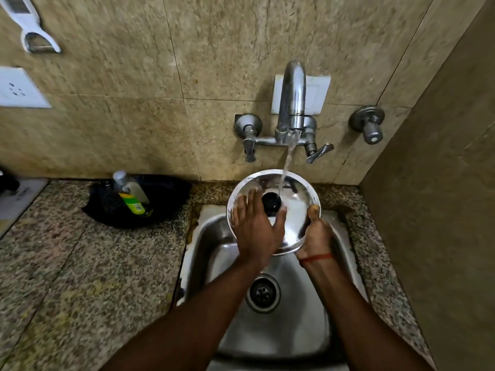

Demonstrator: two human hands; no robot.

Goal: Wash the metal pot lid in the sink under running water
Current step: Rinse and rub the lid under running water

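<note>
A round shiny metal pot lid (296,210) with a black knob (271,202) is held over the steel sink (281,325). Water runs from the tap (292,103) in a thin stream onto the lid just beside the knob. My right hand (316,234) grips the lid's right rim, thumb on top. My left hand (255,228) lies flat on the lid's left face with fingers spread, touching its surface next to the knob. The lid's lower left part is hidden under that hand.
A black pan (139,200) with a bottle of dish liquid (132,194) in it sits on the granite counter (80,263) left of the sink. A side wall (442,210) stands close on the right. The drain (263,293) is open below.
</note>
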